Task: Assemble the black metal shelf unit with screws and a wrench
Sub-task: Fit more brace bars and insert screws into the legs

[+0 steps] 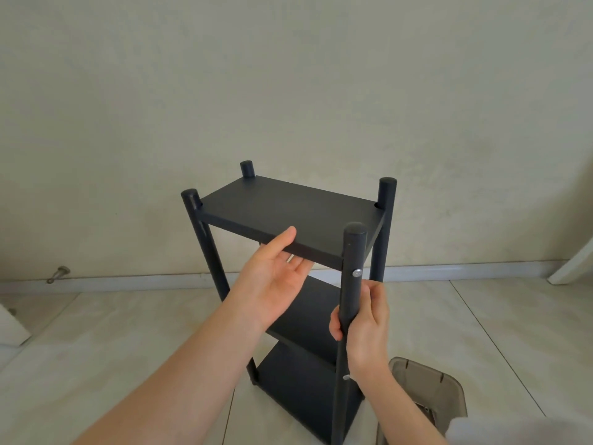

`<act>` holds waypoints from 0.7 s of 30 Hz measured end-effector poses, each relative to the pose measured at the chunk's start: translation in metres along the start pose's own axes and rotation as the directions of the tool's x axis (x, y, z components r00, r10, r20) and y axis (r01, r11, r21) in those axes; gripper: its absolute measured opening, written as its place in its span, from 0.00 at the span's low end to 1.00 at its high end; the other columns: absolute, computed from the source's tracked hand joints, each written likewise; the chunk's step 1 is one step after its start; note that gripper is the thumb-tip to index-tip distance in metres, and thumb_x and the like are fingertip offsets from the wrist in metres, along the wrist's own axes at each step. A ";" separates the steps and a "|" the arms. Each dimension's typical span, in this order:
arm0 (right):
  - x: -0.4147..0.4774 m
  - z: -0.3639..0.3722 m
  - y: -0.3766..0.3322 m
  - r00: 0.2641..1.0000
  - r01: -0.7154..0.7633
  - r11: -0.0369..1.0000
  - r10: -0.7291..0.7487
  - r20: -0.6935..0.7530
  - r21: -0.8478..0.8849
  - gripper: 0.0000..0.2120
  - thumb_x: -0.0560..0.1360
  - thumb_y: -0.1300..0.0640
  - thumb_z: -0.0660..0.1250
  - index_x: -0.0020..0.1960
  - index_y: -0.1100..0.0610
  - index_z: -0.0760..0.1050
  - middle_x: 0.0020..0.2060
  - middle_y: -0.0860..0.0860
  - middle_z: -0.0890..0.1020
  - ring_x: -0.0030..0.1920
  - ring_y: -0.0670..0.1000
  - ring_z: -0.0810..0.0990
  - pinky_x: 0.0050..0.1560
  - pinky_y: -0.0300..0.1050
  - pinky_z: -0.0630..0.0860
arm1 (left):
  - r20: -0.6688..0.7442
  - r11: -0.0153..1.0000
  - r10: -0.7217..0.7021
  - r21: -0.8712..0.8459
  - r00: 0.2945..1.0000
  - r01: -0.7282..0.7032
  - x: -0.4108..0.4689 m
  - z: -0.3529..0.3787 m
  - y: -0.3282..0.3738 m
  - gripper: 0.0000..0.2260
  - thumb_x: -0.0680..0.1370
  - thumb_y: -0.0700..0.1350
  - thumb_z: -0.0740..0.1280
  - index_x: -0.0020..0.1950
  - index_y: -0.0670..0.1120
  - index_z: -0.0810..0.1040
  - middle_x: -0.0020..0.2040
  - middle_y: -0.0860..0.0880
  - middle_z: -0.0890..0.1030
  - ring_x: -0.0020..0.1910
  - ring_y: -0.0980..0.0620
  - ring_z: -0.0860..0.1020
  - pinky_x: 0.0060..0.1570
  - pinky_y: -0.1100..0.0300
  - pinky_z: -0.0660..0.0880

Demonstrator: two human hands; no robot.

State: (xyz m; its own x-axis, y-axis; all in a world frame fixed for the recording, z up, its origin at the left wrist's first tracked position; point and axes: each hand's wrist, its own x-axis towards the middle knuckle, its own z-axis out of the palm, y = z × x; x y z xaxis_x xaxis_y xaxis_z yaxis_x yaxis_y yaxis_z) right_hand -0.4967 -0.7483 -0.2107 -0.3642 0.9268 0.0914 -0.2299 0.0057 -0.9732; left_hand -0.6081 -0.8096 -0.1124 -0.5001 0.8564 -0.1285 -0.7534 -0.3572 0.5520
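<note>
A black shelf unit (288, 216) with 3 shelves and 4 posts stands on the tiled floor (96, 332) at the centre of the frame. The left hand (272, 277) is spread, thumb along the top shelf's (282, 210) front edge, straight fingers beneath. The right hand (365, 329) grips the front right post (353, 252) just below a silver screw (356, 273). A grey plastic bin (426, 380) sits at lower right.
</note>
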 end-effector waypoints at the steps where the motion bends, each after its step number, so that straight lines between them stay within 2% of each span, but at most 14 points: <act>1: -0.001 0.001 0.000 1.000 0.011 1.000 -0.011 0.010 -0.001 0.10 0.85 0.52 0.50 0.52 0.55 0.68 0.33 0.62 0.73 0.21 0.47 0.70 0.23 0.38 0.69 | 0.002 1.000 0.002 0.001 1.000 -0.002 0.000 -0.001 0.000 0.29 0.68 0.37 0.73 0.70 0.43 0.73 0.59 0.40 0.83 0.54 0.42 0.84 0.48 0.49 0.83; 9: 0.010 0.008 -0.017 0.996 0.042 0.998 -0.038 0.084 -0.043 0.10 0.85 0.53 0.49 0.52 0.56 0.66 0.31 0.61 0.71 0.20 0.48 0.69 0.23 0.40 0.68 | -0.033 0.996 0.079 -0.049 0.996 -0.081 -0.004 0.001 0.008 0.31 0.67 0.38 0.73 0.70 0.43 0.73 0.59 0.40 0.83 0.56 0.42 0.83 0.51 0.49 0.82; 12: 0.018 0.017 -0.026 0.991 0.065 0.996 -0.057 0.118 -0.062 0.09 0.86 0.54 0.49 0.51 0.55 0.65 0.30 0.61 0.70 0.20 0.49 0.68 0.23 0.41 0.68 | -0.055 0.988 0.115 -0.094 0.992 -0.120 -0.008 -0.001 0.013 0.28 0.67 0.39 0.73 0.67 0.41 0.74 0.57 0.40 0.83 0.55 0.42 0.83 0.52 0.48 0.81; 16: 0.027 0.033 -0.033 0.989 0.030 0.997 -0.019 0.150 -0.076 0.08 0.85 0.53 0.50 0.53 0.55 0.65 0.36 0.59 0.69 0.28 0.54 0.68 0.21 0.36 0.68 | -0.087 0.973 0.170 -0.141 0.982 -0.181 -0.012 -0.007 0.028 0.25 0.68 0.39 0.73 0.65 0.40 0.74 0.55 0.39 0.84 0.53 0.42 0.84 0.50 0.48 0.81; 21: 0.034 0.061 -0.045 0.971 0.070 0.991 -0.042 0.237 -0.110 0.09 0.85 0.53 0.49 0.52 0.56 0.64 0.41 0.60 0.68 0.32 0.54 0.67 0.22 0.33 0.68 | -0.077 0.940 0.260 -0.207 0.963 -0.270 -0.021 -0.023 0.048 0.24 0.70 0.39 0.72 0.66 0.40 0.74 0.59 0.38 0.82 0.57 0.40 0.82 0.59 0.45 0.77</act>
State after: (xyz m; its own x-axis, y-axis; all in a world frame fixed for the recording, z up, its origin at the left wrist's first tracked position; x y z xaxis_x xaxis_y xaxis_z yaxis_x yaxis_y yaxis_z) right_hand -0.5540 -0.7401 -0.1510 -0.5575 0.8105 0.1796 -0.1538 0.1118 -0.9818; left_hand -0.6433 -0.8536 -0.1022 -0.7102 0.7026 -0.0440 -0.6615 -0.6446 0.3832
